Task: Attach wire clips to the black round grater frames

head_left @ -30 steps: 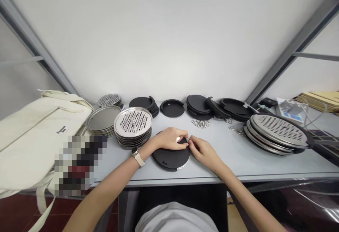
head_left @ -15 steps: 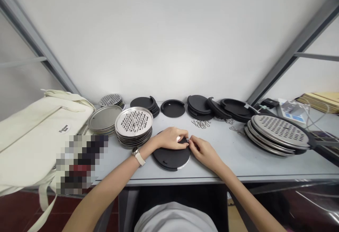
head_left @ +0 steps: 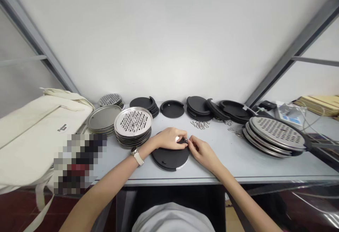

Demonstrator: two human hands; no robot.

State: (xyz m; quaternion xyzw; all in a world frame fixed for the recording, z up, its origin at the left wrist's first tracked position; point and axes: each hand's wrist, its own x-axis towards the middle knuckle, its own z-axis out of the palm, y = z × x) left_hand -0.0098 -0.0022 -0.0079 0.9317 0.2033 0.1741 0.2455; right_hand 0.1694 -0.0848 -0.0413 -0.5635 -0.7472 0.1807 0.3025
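Observation:
A black round disc (head_left: pixel 169 158) lies on the table in front of me, with a silvery rim showing along its lower right edge and a small black nub on its face. My left hand (head_left: pixel 171 138), with a watch at the wrist, rests over the disc's far side, its thumb and fingers gripping the edge. From the right, my right hand (head_left: pixel 200 149) pinches a small shiny metal clip (head_left: pixel 186 140) against that edge. Most of the clip is hidden by fingers. Several wire clips (head_left: pixel 200 124) lie loose behind my hands.
Left of the disc stands a stack of round metal graters (head_left: pixel 134 122), beside plain metal discs (head_left: pixel 103 118). Black round holders (head_left: pixel 172 109) line the wall. More perforated metal discs (head_left: pixel 278 133) are piled at right. A cream bag (head_left: pixel 39 136) occupies the left end.
The whole view has shifted slightly. Both hands stay at the disc's far right edge, with only a small shift of the fingers around the metal clip.

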